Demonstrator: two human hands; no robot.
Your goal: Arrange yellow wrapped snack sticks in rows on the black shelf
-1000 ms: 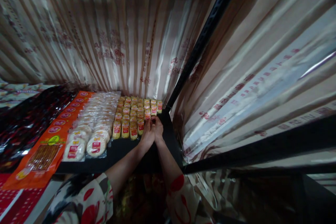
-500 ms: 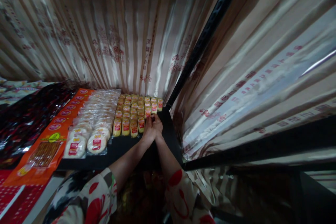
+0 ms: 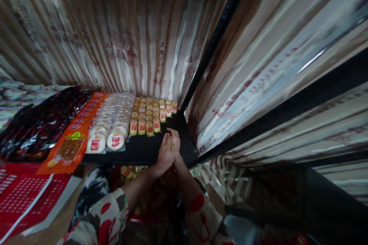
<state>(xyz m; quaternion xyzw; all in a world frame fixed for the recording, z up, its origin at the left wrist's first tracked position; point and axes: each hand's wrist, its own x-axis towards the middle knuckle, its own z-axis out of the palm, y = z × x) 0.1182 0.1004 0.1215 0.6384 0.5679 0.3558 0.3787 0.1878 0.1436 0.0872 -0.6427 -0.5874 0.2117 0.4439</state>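
Note:
Rows of small yellow wrapped cakes with red labels stand on the black shelf. My left hand and my right hand are side by side and touching, just in front of the cakes on the right. The fingers of both hands are stretched out, with nothing visible in them. Whatever lies between the palms is hidden. To the left of the cakes lie two rows of round white packaged crackers. Below my forearms, a red container holds more yellow packets.
Left of the crackers are a flat orange snack packet, dark shiny packets and pale packets. A red perforated basket stands at lower left. A black post and printed curtain sheeting border the shelf.
Both hands have drawn back from the cakes toward the shelf's front edge, leaving the labelled cake they were touching in its row. The view has tilted down, showing more of the container below.

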